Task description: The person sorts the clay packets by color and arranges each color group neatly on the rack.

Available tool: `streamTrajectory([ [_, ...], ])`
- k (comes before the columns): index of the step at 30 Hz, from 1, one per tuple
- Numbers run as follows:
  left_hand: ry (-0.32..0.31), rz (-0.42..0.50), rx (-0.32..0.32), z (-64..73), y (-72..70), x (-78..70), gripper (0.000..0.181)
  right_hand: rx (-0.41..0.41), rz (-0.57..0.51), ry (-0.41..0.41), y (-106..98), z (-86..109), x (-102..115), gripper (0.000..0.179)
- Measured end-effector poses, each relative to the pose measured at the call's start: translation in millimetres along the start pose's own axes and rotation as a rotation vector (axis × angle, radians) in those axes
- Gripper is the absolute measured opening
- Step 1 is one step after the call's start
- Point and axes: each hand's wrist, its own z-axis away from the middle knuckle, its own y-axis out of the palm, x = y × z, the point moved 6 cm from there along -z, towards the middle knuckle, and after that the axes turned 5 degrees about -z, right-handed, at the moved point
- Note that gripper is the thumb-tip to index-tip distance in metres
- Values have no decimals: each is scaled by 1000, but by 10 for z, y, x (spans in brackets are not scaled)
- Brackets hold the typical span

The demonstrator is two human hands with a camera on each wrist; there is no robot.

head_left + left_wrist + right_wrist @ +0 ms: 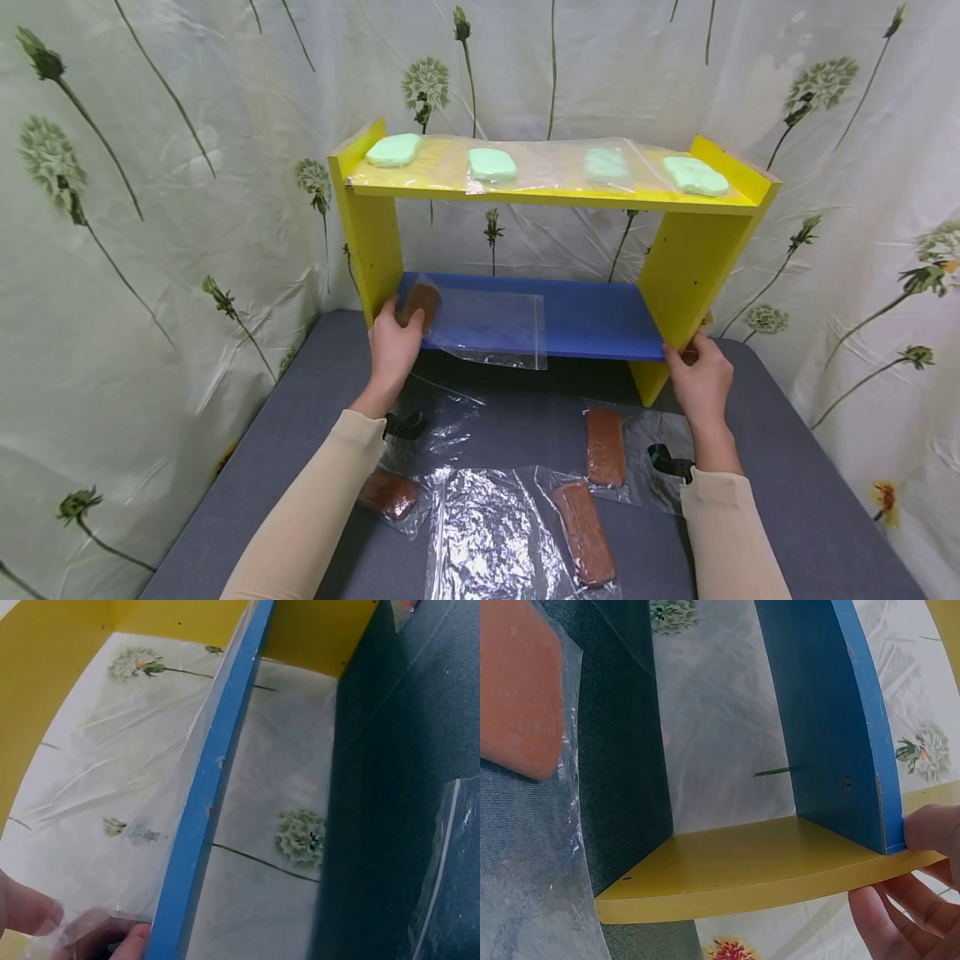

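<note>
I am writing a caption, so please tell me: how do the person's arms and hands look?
The left sleeve and right sleeve are plain, long and cream. At the wrists sit a black left device and a black right device, which shows a green mark. The left hand and right hand wear no gloves.

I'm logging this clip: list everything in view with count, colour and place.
Shelf unit: 1, yellow, standing on the table
Blue shelf: 1, blue, between the unit's side panels
Green slabs: 4, pale green, on the top board
Brown slabs: 4 plainly visible, brown, one on the blue shelf, three on the table
Bags: several, clear, around the slabs
Table: 1, dark grey-blue, below
Flower-print cloth: white and green, behind
Wrist devices: 2, black, at the wrists
Sleeves: 2, beige, on the forearms
Left hand: 1, holding the shelved brown slab
Right hand: 1, gripping the right panel
</note>
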Motion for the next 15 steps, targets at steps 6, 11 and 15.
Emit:
streamTrajectory([
  [6,133,-129,11,57,12,-123,39,1,-12,-4,-8,1,8,32],
  [11,388,-345,25,166,83,-242,25,6,-19,-8,-11,3,6,32],
  [15,600,-537,-8,275,159,-264,19,14,-25,-1,-1,9,1,33],
])
